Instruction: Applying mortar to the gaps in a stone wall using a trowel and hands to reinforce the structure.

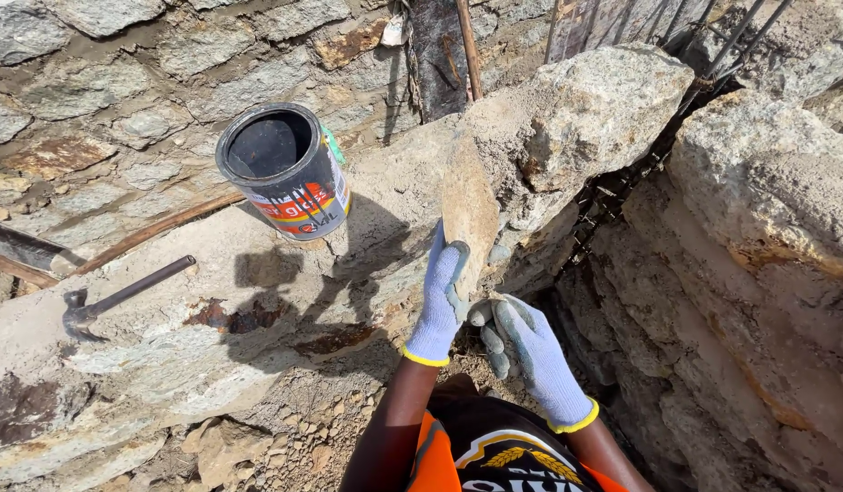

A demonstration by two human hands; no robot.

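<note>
Against the wall (166,364), I clamp the flat stone (468,214) with both hands, left hand (440,305) and right hand (528,351); loosened fingers could drop it.

Hard sun around me, sharp shadows on rough stone. A mortared stone wall (102,100) rises ahead; big blocks (768,182) stand to my right across a dark gap (613,228). Rusty rebar (467,46) sticks up behind. Rubble (285,437) lies below.

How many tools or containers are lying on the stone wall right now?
2: a hammer lies at the left, and an open black can stands behind it, up-left of the gloved hands. Others may be hidden.
</note>
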